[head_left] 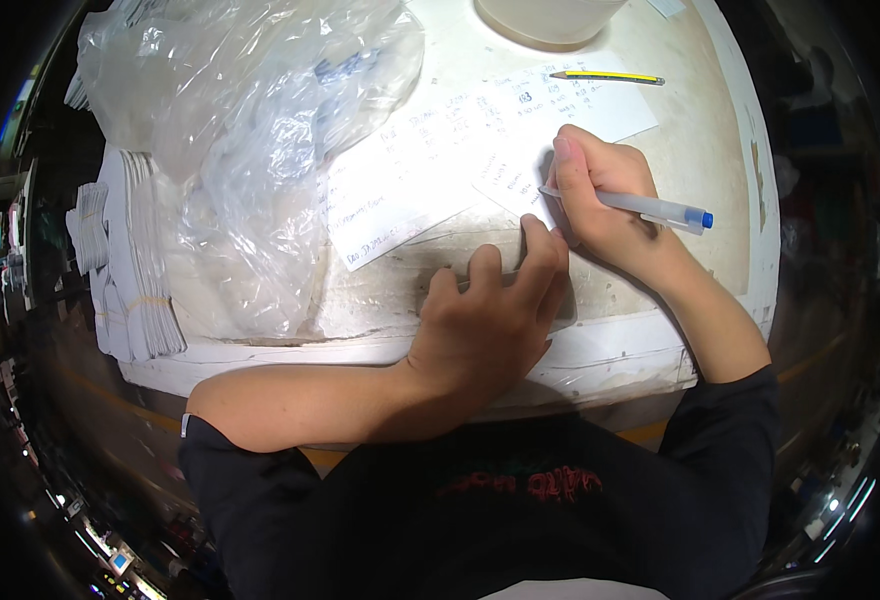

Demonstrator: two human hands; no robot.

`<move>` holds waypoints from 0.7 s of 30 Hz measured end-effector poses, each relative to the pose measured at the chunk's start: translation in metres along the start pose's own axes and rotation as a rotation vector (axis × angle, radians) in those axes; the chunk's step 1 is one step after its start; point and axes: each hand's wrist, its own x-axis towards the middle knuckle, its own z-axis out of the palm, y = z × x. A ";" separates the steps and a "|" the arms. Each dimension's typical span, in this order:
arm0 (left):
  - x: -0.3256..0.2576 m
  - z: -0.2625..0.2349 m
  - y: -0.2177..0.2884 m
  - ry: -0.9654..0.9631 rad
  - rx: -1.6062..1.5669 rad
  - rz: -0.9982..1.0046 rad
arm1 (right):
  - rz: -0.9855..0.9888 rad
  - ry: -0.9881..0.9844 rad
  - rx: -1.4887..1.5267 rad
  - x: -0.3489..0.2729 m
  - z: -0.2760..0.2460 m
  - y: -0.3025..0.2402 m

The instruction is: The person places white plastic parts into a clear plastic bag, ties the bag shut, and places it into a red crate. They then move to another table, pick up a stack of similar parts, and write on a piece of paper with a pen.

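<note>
The right hand (605, 190) grips a slim, blue-ended translucent plastic pen (672, 211) over flat white paper (507, 182) touched by the spread left hand (485, 318).

Paper slip (506, 183) partly behind right hand (610, 172)

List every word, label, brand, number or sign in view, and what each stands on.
Large sheet: rows of handwriting, not copied here, mostly too small to read.
Small slip by the pen: handwriting, too small to read.
Plastic bag: blue marks on or beneath it, unreadable.
Black shirt: red lettering, blurred.
</note>
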 end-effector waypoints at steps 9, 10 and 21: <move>0.000 0.000 0.000 -0.016 -0.006 0.002 | -0.001 0.037 -0.003 -0.001 0.001 0.000; 0.000 0.000 0.000 -0.025 0.001 0.005 | -0.006 0.036 0.005 -0.001 0.002 0.001; 0.000 -0.004 -0.001 -0.056 -0.018 0.011 | 0.019 0.049 -0.008 0.000 0.002 0.001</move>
